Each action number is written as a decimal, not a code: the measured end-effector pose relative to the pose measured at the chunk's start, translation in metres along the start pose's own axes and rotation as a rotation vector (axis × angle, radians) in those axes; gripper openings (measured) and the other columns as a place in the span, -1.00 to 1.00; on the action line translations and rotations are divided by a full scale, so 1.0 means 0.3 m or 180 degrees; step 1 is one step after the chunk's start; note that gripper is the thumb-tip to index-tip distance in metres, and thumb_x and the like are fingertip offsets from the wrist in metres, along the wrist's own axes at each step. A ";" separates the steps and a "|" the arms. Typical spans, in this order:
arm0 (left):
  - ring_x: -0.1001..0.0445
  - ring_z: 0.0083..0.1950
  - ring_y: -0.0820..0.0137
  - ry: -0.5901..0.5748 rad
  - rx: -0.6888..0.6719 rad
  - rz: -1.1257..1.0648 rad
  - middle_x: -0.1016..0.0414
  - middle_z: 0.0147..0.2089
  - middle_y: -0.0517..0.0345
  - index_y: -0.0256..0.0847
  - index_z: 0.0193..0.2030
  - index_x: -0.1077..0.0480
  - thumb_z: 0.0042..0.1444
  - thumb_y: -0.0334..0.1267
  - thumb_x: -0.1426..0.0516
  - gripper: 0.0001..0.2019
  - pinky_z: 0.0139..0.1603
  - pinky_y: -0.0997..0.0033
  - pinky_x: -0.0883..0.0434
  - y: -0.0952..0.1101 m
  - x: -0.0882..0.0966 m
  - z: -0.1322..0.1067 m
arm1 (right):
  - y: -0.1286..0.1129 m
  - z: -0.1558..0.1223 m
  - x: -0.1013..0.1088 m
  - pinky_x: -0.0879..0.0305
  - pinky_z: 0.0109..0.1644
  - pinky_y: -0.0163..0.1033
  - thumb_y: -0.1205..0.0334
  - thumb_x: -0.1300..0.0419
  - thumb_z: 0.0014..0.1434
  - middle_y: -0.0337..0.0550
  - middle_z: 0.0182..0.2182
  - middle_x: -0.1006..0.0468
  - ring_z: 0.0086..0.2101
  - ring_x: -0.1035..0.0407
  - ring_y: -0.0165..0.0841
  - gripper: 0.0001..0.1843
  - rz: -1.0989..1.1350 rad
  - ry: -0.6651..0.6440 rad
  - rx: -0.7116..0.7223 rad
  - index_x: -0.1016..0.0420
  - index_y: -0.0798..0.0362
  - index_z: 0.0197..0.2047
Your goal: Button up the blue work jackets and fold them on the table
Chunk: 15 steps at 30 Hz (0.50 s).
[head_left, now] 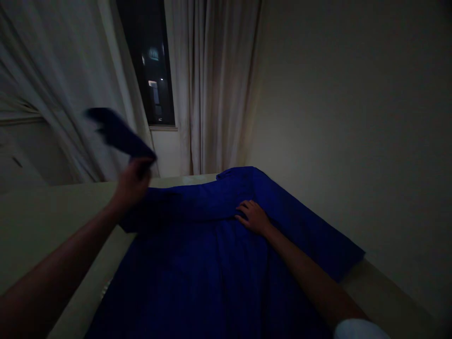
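Head view: the left hand [132, 181] grips a lifted, blurred sleeve [118, 132] of the blue shirt [197, 263]. The right hand [252, 216] lies flat and open on it, far right.

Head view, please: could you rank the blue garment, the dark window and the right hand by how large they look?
Largest by far: blue garment.
Next: dark window, though farther away.
Smallest: right hand, resting flat on the garment.

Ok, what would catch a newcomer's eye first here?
The bright blue garment spread over the pale surface at centre stands out in the dim room. The left hand holds one end of it up in the air, blurred; the right hand lies flat on it near the far edge.
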<state>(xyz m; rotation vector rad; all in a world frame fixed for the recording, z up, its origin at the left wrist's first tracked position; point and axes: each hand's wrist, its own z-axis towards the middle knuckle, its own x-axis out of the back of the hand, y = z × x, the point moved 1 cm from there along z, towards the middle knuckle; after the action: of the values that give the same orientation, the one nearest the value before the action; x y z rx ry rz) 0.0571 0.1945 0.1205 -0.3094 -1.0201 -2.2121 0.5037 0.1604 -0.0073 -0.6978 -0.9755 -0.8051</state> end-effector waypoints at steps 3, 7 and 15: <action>-0.41 0.37 0.11 -0.1782 -0.0343 -0.0987 -0.49 0.33 0.07 -0.13 0.26 -0.45 0.12 -0.13 -0.31 -0.46 0.50 0.10 -0.23 0.153 -0.208 -0.106 | 0.074 0.005 0.005 -0.43 0.13 0.00 -0.29 0.05 0.45 0.07 -0.02 -0.64 -0.02 -0.52 -0.12 -0.37 0.1355 0.0463 -0.0922 -0.58 0.04 0.08; -0.51 0.25 0.01 -0.1596 0.0495 -0.1093 -0.61 0.14 -0.02 -0.12 0.05 -0.57 0.09 -0.04 -0.29 -0.60 0.41 0.02 -0.36 0.127 -0.279 -0.203 | 0.169 0.035 0.009 -0.53 -0.14 -0.16 -0.47 0.31 0.38 0.11 -0.18 -0.69 -0.23 -0.60 -0.20 -0.07 0.2924 0.0907 -0.2560 -0.54 0.14 0.09; -0.52 0.17 -0.42 -0.0802 0.2864 -0.0242 -0.61 0.01 -0.50 -0.29 -0.15 -0.49 -0.31 0.05 -0.43 -0.39 0.08 -0.30 -0.52 -0.204 -0.189 -0.205 | 0.199 0.193 0.012 -0.50 0.06 -0.13 0.14 -0.44 0.02 -0.04 -0.12 -0.69 -0.08 -0.59 -0.18 -0.57 0.1808 0.0959 -0.2566 -0.61 0.06 -0.03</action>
<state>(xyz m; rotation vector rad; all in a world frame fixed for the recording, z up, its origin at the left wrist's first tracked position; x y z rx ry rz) 0.0625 0.2044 0.0175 -0.1311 -2.0504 -1.5747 0.5297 0.2375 0.0101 -1.4183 -0.1151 -0.7477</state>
